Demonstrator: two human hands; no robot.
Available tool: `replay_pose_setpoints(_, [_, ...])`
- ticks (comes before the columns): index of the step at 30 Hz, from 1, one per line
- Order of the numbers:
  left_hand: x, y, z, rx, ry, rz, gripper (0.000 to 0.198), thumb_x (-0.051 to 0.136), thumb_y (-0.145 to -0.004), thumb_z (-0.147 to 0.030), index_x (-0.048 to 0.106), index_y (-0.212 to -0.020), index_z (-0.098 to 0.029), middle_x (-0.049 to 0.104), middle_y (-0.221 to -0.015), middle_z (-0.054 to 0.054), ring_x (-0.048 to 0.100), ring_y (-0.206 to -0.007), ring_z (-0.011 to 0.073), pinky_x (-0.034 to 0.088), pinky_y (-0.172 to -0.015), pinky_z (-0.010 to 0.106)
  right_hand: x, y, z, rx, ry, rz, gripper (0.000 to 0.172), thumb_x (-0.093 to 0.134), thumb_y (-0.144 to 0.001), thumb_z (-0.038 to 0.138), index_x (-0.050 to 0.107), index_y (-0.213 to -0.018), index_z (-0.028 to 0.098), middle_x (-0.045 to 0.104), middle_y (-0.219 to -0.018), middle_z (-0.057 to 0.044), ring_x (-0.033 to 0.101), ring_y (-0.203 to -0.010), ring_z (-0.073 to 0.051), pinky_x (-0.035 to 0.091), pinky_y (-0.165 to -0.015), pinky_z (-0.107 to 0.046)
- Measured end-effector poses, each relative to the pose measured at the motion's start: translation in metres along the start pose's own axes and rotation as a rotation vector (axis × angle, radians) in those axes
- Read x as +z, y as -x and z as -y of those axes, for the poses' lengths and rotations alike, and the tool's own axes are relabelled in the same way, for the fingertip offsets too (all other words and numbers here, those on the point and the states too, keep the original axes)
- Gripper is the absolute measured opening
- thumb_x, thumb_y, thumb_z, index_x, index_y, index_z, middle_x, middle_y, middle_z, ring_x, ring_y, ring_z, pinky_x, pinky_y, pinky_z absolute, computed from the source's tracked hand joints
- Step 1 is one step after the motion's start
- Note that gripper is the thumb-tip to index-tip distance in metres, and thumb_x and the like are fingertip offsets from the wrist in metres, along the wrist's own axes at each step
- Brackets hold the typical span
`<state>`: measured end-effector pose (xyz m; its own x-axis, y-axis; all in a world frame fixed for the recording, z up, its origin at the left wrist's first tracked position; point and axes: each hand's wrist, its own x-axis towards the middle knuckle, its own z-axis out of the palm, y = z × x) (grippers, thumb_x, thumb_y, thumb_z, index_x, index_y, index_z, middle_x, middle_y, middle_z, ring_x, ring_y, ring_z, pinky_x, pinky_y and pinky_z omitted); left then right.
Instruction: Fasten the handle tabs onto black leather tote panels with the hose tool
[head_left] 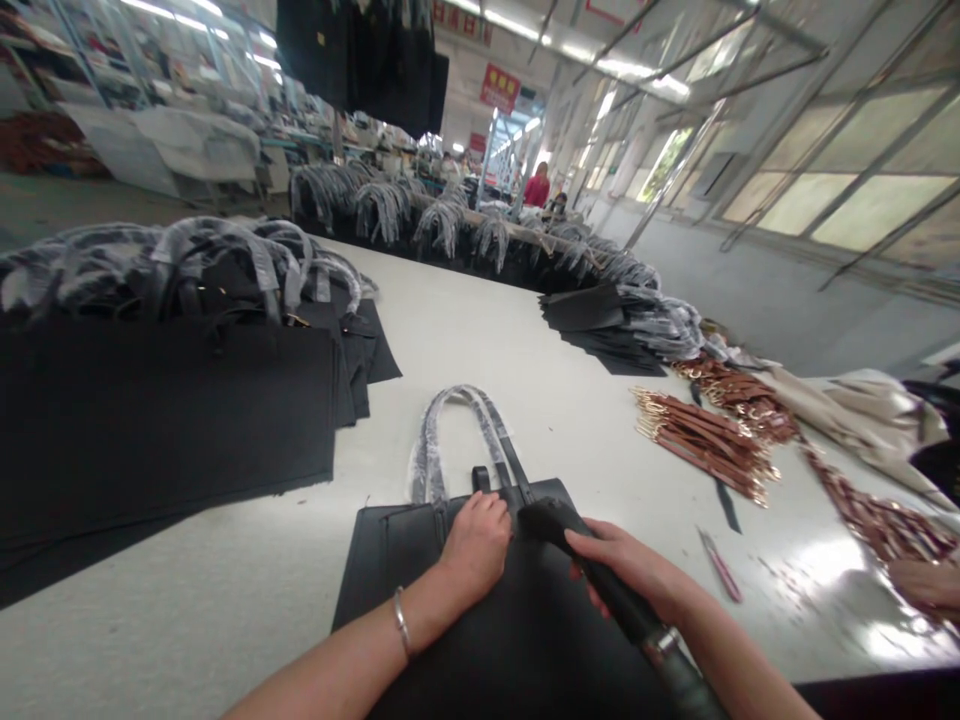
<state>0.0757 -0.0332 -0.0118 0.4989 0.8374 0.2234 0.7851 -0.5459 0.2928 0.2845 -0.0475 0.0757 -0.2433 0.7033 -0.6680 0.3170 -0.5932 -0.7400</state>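
A black tote bag (480,640) lies flat on the table in front of me, its two handles (461,400) wrapped in clear plastic and pointing away from me. My left hand (478,545), with a silver bangle at the wrist, is closed on the bag's upper part beside the handle base; its fingertips are mostly hidden. In my right hand (622,560) is a black nozzle (559,525) with a wide flat head, and a metal clamp joins it to a hose. The head is at the bag's top, just right of my left hand, near the right handle base.
Stacked black bags (165,400) with plastic-wrapped handles lie left; another pile (600,320) is at back right. Brown straps with gold clasps (705,440), a pink-handled cutting tool (721,568) and beige fabric (847,410) lie right. Further bags line the table's (457,320) far end.
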Motion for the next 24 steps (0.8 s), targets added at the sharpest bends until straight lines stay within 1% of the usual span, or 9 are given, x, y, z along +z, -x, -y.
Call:
replay_pose_setpoints(3, [0.000, 0.000, 0.000, 0.004, 0.001, -0.002, 0.023, 0.047, -0.090, -0.014, 0.068, -0.100, -0.011, 0.065, -0.105, 0.012, 0.053, -0.113, 0.0275, 0.037, -0.107, 0.043, 0.003, -0.017, 0.014, -0.044, 0.027, -0.046, 0.032, 0.060, -0.083, 0.048, 0.051, -0.091, 0.018, 0.063, -0.070, 0.000, 0.055, -0.042, -0.011, 0.043, -0.037, -0.021])
replay_pose_setpoints(6, [-0.004, 0.003, 0.001, -0.006, 0.051, -0.049, 0.020, 0.049, -0.089, -0.014, 0.066, -0.099, -0.013, 0.064, -0.106, 0.011, 0.053, -0.111, 0.0261, 0.036, -0.107, 0.043, 0.000, -0.031, 0.025, -0.116, 0.020, -0.189, 0.026, 0.058, -0.085, 0.044, 0.049, -0.089, 0.020, 0.058, -0.068, 0.003, 0.054, -0.043, -0.009, 0.044, -0.039, -0.021])
replay_pose_setpoints(9, [-0.008, 0.006, 0.005, -0.110, 0.124, -0.151, 0.018, 0.054, -0.087, -0.015, 0.061, -0.103, -0.015, 0.060, -0.112, 0.009, 0.051, -0.110, 0.0257, 0.038, -0.103, 0.044, -0.010, -0.021, 0.025, -0.153, 0.007, -0.281, 0.026, 0.056, -0.086, 0.045, 0.048, -0.089, 0.021, 0.056, -0.069, 0.004, 0.053, -0.046, -0.008, 0.046, -0.042, -0.021])
replay_pose_setpoints(12, [-0.008, 0.007, 0.010, -0.308, 0.205, -0.259, 0.024, 0.057, -0.083, -0.013, 0.054, -0.108, -0.015, 0.056, -0.111, 0.010, 0.050, -0.106, 0.0263, 0.043, -0.094, 0.044, -0.017, 0.004, 0.013, -0.098, 0.023, -0.181, 0.031, 0.061, -0.083, 0.049, 0.052, -0.090, 0.019, 0.058, -0.071, 0.003, 0.055, -0.047, -0.009, 0.046, -0.042, -0.022])
replay_pose_setpoints(14, [-0.005, 0.006, 0.014, -0.390, 0.269, -0.299, 0.026, 0.056, -0.083, -0.011, 0.050, -0.109, -0.014, 0.054, -0.109, 0.010, 0.050, -0.103, 0.0256, 0.044, -0.093, 0.043, -0.015, 0.016, 0.004, -0.050, 0.045, -0.084, 0.034, 0.061, -0.083, 0.050, 0.054, -0.094, 0.019, 0.059, -0.072, 0.003, 0.056, -0.047, -0.010, 0.046, -0.042, -0.022])
replay_pose_setpoints(16, [-0.002, 0.005, 0.016, -0.418, 0.324, -0.317, 0.028, 0.054, -0.083, -0.009, 0.047, -0.110, -0.014, 0.053, -0.109, 0.011, 0.050, -0.102, 0.0250, 0.045, -0.093, 0.043, -0.009, 0.017, -0.002, -0.018, 0.058, -0.015, 0.035, 0.061, -0.083, 0.051, 0.054, -0.097, 0.019, 0.061, -0.074, 0.002, 0.057, -0.047, -0.010, 0.046, -0.041, -0.021])
replay_pose_setpoints(18, [0.000, 0.004, 0.018, -0.422, 0.368, -0.334, 0.029, 0.051, -0.083, -0.008, 0.046, -0.111, -0.015, 0.052, -0.108, 0.010, 0.051, -0.101, 0.0243, 0.045, -0.093, 0.042, 0.000, 0.007, 0.000, -0.021, 0.062, -0.008, 0.035, 0.062, -0.082, 0.049, 0.054, -0.097, 0.019, 0.062, -0.072, 0.002, 0.056, -0.045, -0.010, 0.045, -0.040, -0.022])
replay_pose_setpoints(20, [0.002, 0.004, 0.020, -0.422, 0.407, -0.367, 0.029, 0.049, -0.083, -0.006, 0.046, -0.110, -0.015, 0.052, -0.106, 0.010, 0.052, -0.100, 0.0235, 0.046, -0.092, 0.041, 0.008, -0.011, 0.007, -0.064, 0.063, -0.058, 0.032, 0.062, -0.082, 0.047, 0.054, -0.094, 0.019, 0.060, -0.068, 0.002, 0.055, -0.043, -0.011, 0.044, -0.039, -0.023])
replay_pose_setpoints(24, [0.004, 0.004, 0.025, -0.442, 0.509, -0.432, 0.030, 0.044, -0.082, -0.005, 0.047, -0.109, -0.016, 0.053, -0.105, 0.009, 0.054, -0.097, 0.0222, 0.047, -0.091, 0.041, 0.011, -0.034, 0.027, -0.205, 0.043, -0.266, 0.022, 0.056, -0.086, 0.042, 0.049, -0.091, 0.021, 0.054, -0.067, 0.005, 0.052, -0.044, -0.009, 0.044, -0.040, -0.022])
